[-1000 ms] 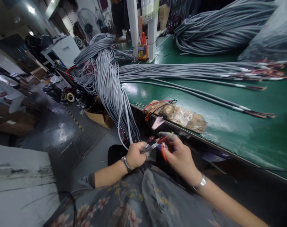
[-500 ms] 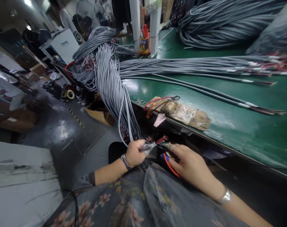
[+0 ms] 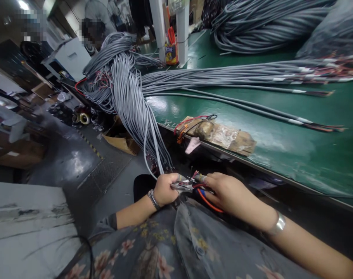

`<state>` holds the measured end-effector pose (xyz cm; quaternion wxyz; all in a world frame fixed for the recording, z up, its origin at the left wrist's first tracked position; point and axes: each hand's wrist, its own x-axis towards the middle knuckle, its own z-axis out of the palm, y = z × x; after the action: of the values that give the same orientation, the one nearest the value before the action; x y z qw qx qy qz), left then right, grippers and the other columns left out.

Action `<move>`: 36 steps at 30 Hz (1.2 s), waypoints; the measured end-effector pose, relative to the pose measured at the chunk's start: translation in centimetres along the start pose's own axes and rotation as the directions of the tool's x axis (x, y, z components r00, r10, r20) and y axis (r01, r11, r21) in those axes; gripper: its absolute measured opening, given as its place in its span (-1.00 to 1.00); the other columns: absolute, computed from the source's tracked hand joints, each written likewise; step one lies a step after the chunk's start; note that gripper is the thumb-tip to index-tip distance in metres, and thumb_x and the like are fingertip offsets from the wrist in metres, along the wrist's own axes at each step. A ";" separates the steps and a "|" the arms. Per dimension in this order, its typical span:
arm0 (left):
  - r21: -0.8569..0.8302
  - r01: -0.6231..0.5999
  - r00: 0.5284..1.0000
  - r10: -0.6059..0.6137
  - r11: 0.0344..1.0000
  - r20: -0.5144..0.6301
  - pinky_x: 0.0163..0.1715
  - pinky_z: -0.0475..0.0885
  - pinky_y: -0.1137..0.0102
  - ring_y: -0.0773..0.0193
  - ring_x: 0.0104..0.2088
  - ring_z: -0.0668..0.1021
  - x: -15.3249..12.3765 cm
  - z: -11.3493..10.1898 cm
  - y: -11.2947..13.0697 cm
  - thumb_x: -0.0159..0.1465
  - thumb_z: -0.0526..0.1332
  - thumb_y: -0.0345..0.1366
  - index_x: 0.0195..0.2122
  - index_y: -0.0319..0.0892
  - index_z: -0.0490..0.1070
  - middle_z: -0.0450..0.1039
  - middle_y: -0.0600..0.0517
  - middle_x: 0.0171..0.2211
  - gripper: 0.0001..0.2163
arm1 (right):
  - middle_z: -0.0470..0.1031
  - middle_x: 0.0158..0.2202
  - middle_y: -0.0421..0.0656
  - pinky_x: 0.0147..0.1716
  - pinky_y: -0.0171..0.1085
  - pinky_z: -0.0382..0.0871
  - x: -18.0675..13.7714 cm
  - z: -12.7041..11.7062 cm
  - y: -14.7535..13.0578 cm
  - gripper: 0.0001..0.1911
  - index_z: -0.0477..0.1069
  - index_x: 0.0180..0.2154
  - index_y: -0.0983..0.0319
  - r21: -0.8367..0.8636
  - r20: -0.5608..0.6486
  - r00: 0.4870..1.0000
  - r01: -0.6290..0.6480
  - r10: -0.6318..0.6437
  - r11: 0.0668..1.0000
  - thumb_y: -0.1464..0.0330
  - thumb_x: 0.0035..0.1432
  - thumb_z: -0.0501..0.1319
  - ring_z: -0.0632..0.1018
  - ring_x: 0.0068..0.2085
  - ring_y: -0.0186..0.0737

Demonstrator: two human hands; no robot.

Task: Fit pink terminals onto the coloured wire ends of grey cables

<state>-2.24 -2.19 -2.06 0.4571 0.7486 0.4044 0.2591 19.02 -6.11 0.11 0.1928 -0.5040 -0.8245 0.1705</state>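
My left hand (image 3: 165, 188) is closed round the end of a grey cable (image 3: 149, 149) that drops from a big hanging bundle of grey cables (image 3: 130, 97). Thin red and black wires stick out of the cable end (image 3: 188, 182) between my hands. My right hand (image 3: 227, 192) is closed on an orange-handled tool (image 3: 209, 200), its tip at those wires. Both hands sit over my lap, just below the front edge of the green table (image 3: 281, 147).
A brown taped block (image 3: 223, 135) with loose red wires lies on the table edge. Long grey cables (image 3: 237, 75) stretch across the table, and a coil (image 3: 266, 23) lies at the back. A cardboard box (image 3: 121, 139) is on the floor left. People are at far left.
My right hand dropped lower and turned, bringing the tool to the wire ends. The view shifted slightly right; my left hand kept its grip on the cable.
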 end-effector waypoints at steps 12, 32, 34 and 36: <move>0.061 -0.103 0.995 0.102 0.993 0.014 -0.47 0.34 0.46 0.31 -0.52 0.47 -0.2 -0.2 -0.7 0.06 0.18 -0.43 -0.47 -0.22 0.44 0.47 0.02 -0.54 -0.94 | 0.54 -0.46 -0.09 -0.45 -0.31 0.25 1.2 -0.8 -0.7 -0.89 0.43 -0.36 0.25 -0.060 0.155 0.986 0.079 -0.069 0.995 0.46 0.14 0.13 0.52 -0.43 -0.20; -0.108 0.054 0.998 -0.059 0.993 -0.036 -0.53 0.29 0.47 0.37 -0.58 0.39 0.3 0.1 -0.4 0.11 0.23 -0.25 -0.56 -0.20 0.33 0.38 0.07 -0.62 -0.82 | 0.52 -0.48 -0.12 -0.49 -0.32 0.21 0.0 1.7 -0.5 -0.85 0.40 -0.36 0.22 0.008 0.040 0.999 -0.021 0.021 1.000 0.38 0.20 0.08 0.51 -0.46 -0.22; -0.107 0.057 0.997 -0.062 0.993 -0.042 -0.53 0.28 0.47 0.38 -0.59 0.37 0.3 0.1 -0.1 0.10 0.24 -0.24 -0.56 -0.20 0.34 0.37 0.08 -0.62 -0.82 | 0.51 -0.46 -0.11 -0.47 -0.31 0.23 0.2 1.4 -0.6 -0.89 0.40 -0.37 0.22 -0.005 0.042 0.999 -0.031 0.031 1.000 0.38 0.15 0.12 0.51 -0.43 -0.19; -0.107 0.060 0.997 -0.065 0.993 -0.044 -0.53 0.28 0.47 0.38 -0.59 0.36 0.3 0.0 0.1 0.10 0.24 -0.21 -0.56 -0.20 0.34 0.36 0.09 -0.62 -0.81 | 0.49 -0.45 -0.10 -0.45 -0.29 0.25 0.2 1.2 -0.8 -0.92 0.41 -0.36 0.22 -0.028 0.039 0.998 -0.041 0.042 0.999 0.38 0.12 0.15 0.50 -0.41 -0.16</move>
<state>-2.03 -1.98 -1.97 0.4939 0.7041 0.4241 0.2835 17.70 -6.36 -0.56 0.1661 -0.5200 -0.8198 0.1731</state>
